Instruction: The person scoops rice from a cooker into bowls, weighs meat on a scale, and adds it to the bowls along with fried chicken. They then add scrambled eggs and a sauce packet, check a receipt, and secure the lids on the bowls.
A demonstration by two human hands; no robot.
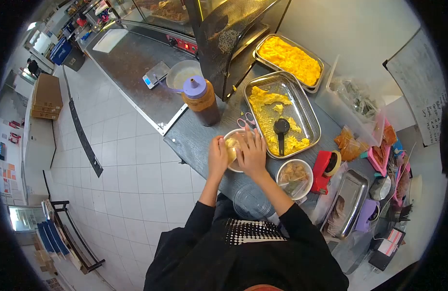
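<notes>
A round white bowl [232, 132] with pale yellow food [230, 143] in it sits at the counter's front edge, between my hands. My left hand [217, 159] curls round its left side, fingertips at the rim. Across the right half of the bowl lies my right hand [253, 154], its fingers stretched out and spread, covering part of the contents. Just behind, a steel tray [308, 114] holds mashed yellow food and a black scoop [281, 128]. Pink-handled scissors [245, 120] lie between tray and bowl. To the right stands a white tub [295, 178] of small packets.
A squeeze bottle [202, 104] with a purple lid stands at the left, near a small scale [156, 75]. Farther back is a fuller yellow tray [289, 60]. A red tape dispenser [324, 172], a clear plastic container [253, 201] and a narrow steel tray [347, 203] are close by.
</notes>
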